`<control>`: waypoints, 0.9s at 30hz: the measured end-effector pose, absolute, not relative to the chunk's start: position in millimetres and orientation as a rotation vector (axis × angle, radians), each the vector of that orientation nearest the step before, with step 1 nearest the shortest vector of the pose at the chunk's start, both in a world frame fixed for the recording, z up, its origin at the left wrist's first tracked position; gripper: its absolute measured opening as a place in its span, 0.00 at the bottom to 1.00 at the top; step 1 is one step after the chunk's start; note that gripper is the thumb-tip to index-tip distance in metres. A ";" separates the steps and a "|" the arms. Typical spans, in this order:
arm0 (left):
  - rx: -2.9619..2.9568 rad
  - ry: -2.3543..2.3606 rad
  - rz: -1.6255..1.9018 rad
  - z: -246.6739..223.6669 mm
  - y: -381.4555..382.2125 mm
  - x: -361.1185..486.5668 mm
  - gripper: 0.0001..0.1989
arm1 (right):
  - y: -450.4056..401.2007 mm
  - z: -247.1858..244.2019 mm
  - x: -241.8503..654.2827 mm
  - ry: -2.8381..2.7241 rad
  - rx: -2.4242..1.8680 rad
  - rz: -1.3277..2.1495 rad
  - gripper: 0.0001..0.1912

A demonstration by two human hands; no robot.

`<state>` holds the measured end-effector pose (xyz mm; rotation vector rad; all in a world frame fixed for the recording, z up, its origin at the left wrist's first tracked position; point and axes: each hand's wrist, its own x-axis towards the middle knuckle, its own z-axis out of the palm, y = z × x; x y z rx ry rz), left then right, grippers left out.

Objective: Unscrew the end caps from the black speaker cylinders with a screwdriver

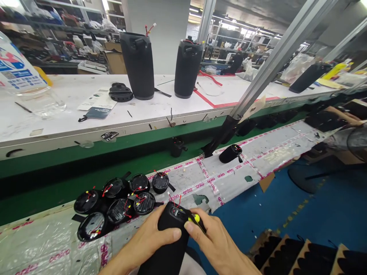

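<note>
A black fabric-covered cylinder [168, 250] leans toward me at the bottom centre, red and white wires rising from its top end. My left hand [156, 233] is wrapped round its left side, the thumb lying across the fabric. At the upper right side of the cylinder, my right hand [208, 233] grips a small yellow-and-black tool [195, 218] between thumb and fingers, against the cylinder's top edge. The tool's tip is hidden. To the left, several similar black cylinders [120, 210] stand grouped with red wires on their open tops.
On the white shelf [97, 86] stand two black cylinders [139, 67] and a clear bottle [25, 76]. Another cylinder [230, 153] lies on the plastic-covered bench [186, 179]. A metal post [275, 63] slants across the right. Another person's arm [345, 116] shows far right; divided boxes [304, 256] sit lower right.
</note>
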<state>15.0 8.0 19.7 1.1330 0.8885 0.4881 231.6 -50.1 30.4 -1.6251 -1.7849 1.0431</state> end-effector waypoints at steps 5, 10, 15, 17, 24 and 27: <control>1.370 1.098 0.436 11.2 1.1 3.8 0.29 | -47.1 19.9 232.3 -1.620 -1.556 1.307 0.20; 0.847 0.872 0.493 -2.4 1.1 -4.2 0.42 | -40.8 13.6 239.7 -1.609 -1.448 1.339 0.20; 0.663 0.638 0.458 -2.1 10.8 1.0 0.36 | -38.8 18.0 241.0 -1.621 -1.480 1.416 0.20; 0.695 0.669 0.487 1.7 13.1 2.4 0.30 | -44.5 23.1 240.0 -1.678 -1.607 1.235 0.20; 0.803 0.883 0.582 15.3 5.5 2.4 0.36 | -55.3 38.0 233.2 -2.216 -1.488 0.536 0.11; 0.919 0.965 0.624 20.2 3.6 2.4 0.37 | -50.3 38.6 226.6 -2.397 -1.486 0.318 0.12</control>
